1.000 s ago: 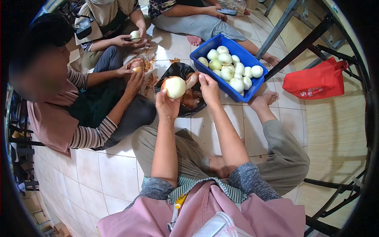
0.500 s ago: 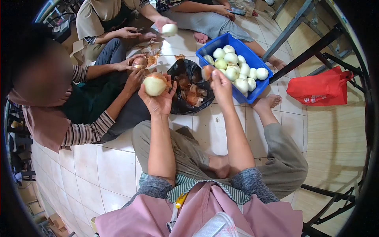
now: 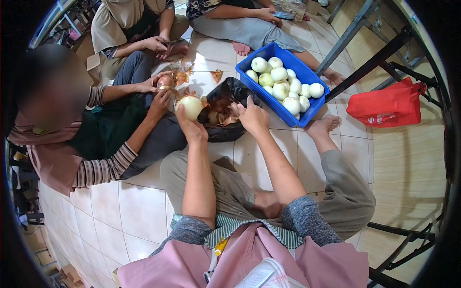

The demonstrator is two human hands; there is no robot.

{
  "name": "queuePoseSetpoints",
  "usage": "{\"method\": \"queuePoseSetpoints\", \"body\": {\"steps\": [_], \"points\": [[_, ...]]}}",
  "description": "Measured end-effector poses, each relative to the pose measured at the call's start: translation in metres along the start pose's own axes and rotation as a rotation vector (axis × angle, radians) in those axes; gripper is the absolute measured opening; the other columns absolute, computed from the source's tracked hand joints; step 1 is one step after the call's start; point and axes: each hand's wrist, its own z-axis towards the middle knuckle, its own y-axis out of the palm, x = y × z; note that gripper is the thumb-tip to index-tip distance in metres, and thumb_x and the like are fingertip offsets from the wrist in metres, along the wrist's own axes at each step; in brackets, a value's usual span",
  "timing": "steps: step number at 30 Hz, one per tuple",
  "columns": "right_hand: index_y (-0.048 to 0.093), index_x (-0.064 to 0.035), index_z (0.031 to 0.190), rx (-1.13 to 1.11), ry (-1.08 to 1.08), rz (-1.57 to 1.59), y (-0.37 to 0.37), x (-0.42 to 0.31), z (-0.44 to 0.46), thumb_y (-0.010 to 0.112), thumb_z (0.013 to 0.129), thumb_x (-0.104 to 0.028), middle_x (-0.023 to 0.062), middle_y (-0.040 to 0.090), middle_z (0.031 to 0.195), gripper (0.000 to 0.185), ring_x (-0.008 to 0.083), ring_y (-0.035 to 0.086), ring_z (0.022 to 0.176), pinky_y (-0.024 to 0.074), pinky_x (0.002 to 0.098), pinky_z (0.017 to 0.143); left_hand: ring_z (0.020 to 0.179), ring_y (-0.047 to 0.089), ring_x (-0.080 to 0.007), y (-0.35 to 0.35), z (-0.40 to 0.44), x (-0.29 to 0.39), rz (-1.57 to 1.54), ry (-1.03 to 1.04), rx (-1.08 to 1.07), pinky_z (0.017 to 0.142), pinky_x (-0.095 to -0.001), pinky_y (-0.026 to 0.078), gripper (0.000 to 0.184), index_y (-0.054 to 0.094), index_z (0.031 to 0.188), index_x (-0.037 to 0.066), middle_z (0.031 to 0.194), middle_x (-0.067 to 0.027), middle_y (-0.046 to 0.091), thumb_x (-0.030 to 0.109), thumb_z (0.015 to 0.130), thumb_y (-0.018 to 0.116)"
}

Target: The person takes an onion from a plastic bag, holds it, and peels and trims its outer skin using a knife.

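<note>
My left hand (image 3: 193, 129) holds a partly peeled onion (image 3: 190, 107), pale on its face with brown skin at the edges. My right hand (image 3: 254, 117) is over the right side of a black plastic bag (image 3: 225, 134), index finger pointing forward and the other fingers curled; what they grip is too small to make out. Brown onion skins (image 3: 224, 113) lie inside the bag. Just beyond it, to the right, stands a blue crate (image 3: 311, 111) holding several peeled onions (image 3: 279, 74).
At the left a co-worker (image 3: 53, 158) holds a brown-skinned onion (image 3: 165, 81). Two more people sit at the far side. Skins (image 3: 182, 77) litter the floor tiles. A red bag (image 3: 384, 105) is at the right, beside dark metal legs (image 3: 365, 62).
My right hand has moved from near the crate to over the black bag. My left hand still holds its onion. The onion a far co-worker held out by the crate is no longer in that hand.
</note>
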Motion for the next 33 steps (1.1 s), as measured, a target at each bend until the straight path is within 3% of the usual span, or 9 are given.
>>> {"method": "queuePoseSetpoints", "body": {"steps": [3, 4, 7, 9, 15, 16, 20, 30, 33], "points": [[0.052, 0.0016, 0.136, -0.028, -0.059, 0.015, -0.006, 0.001, -0.004, 0.05, 0.096, -0.046, 0.0261, 0.07, 0.104, 0.062, 0.0385, 0.068, 0.1, 0.0524, 0.0468, 0.088, 0.114, 0.06, -0.0216, 0.004, -0.013, 0.01, -0.022, -0.235, 0.082, 0.101, -0.0428, 0.042, 0.055, 0.054, 0.13, 0.012, 0.12, -0.0078, 0.065, 0.052, 0.092, 0.053], [0.054, 0.0011, 0.135, -0.01, -0.092, 0.064, -0.008, 0.001, -0.007, 0.051, 0.096, -0.048, 0.0261, 0.07, 0.105, 0.063, 0.0389, 0.068, 0.101, 0.0522, 0.0463, 0.089, 0.114, 0.061, -0.0213, 0.007, -0.018, 0.016, -0.06, -0.291, -0.016, 0.1, -0.0481, 0.044, 0.057, 0.055, 0.13, 0.017, 0.124, -0.006, 0.063, 0.059, 0.091, 0.051], [0.059, -0.0004, 0.131, 0.025, -0.139, 0.287, -0.007, 0.005, -0.013, 0.053, 0.094, -0.054, 0.0259, 0.069, 0.108, 0.066, 0.0395, 0.067, 0.102, 0.0514, 0.0448, 0.091, 0.112, 0.063, -0.0207, 0.015, -0.029, 0.019, -0.174, -0.338, -0.147, 0.094, -0.0452, 0.051, 0.06, 0.055, 0.128, 0.016, 0.121, -0.0047, 0.063, 0.063, 0.092, 0.048], [0.062, -0.0014, 0.128, 0.026, -0.093, 0.528, 0.0, 0.012, -0.011, 0.054, 0.094, -0.058, 0.0251, 0.069, 0.11, 0.066, 0.0394, 0.067, 0.104, 0.0506, 0.0439, 0.092, 0.1, 0.065, -0.0189, 0.021, -0.034, 0.015, -0.055, -0.303, -0.048, 0.076, -0.0347, 0.057, 0.057, 0.055, 0.124, 0.015, 0.108, -0.0042, 0.067, 0.062, 0.094, 0.047], [0.06, -0.0049, 0.131, 0.031, -0.202, 0.899, -0.005, -0.002, -0.044, 0.055, 0.1, -0.039, 0.0178, 0.072, 0.105, 0.046, 0.0265, 0.07, 0.095, 0.0524, 0.0345, 0.086, 0.097, 0.068, -0.0217, 0.037, -0.043, 0.0, -0.051, -0.358, -0.054, 0.075, -0.0352, 0.06, 0.056, 0.057, 0.121, 0.009, 0.109, -0.0091, 0.067, 0.058, 0.097, 0.046], [0.059, -0.0056, 0.132, 0.045, -0.23, 0.866, -0.007, -0.008, -0.052, 0.056, 0.1, -0.039, 0.0175, 0.072, 0.106, 0.047, 0.0265, 0.071, 0.094, 0.0527, 0.0345, 0.085, 0.101, 0.067, -0.0237, 0.036, -0.044, -0.003, -0.046, -0.351, -0.059, 0.083, -0.0375, 0.058, 0.06, 0.058, 0.12, 0.006, 0.111, -0.01, 0.067, 0.06, 0.095, 0.05], [0.055, -0.0089, 0.138, 0.077, -0.263, 0.733, -0.014, -0.019, -0.068, 0.055, 0.099, -0.04, 0.0187, 0.071, 0.108, 0.049, 0.0285, 0.072, 0.097, 0.0545, 0.0375, 0.083, 0.098, 0.068, -0.0239, 0.036, -0.046, -0.002, -0.112, -0.392, -0.13, 0.086, -0.0385, 0.056, 0.057, 0.058, 0.121, 0.005, 0.113, -0.011, 0.067, 0.055, 0.097, 0.046], [0.059, -0.0197, 0.136, 0.273, -0.398, 0.532, -0.024, -0.029, -0.072, 0.055, 0.099, -0.036, 0.0135, 0.073, 0.104, 0.041, 0.0312, 0.072, 0.088, 0.0559, 0.0393, 0.075, 0.092, 0.067, -0.0202, 0.04, -0.049, 0.0, -0.053, -0.429, -0.145, 0.077, -0.0363, 0.057, 0.05, 0.059, 0.118, 0.009, 0.104, -0.0075, 0.067, 0.053, 0.098, 0.046], [0.063, -0.0225, 0.132, 0.301, -0.39, 0.538, -0.024, -0.031, -0.073, 0.056, 0.099, -0.034, 0.0108, 0.073, 0.104, 0.035, 0.0293, 0.072, 0.087, 0.0558, 0.0373, 0.074, 0.098, 0.066, -0.019, 0.032, -0.046, -0.004, -0.032, -0.461, -0.163, 0.086, -0.0365, 0.055, 0.048, 0.06, 0.118, 0.011, 0.107, -0.0051, 0.067, 0.052, 0.097, 0.047]]}}
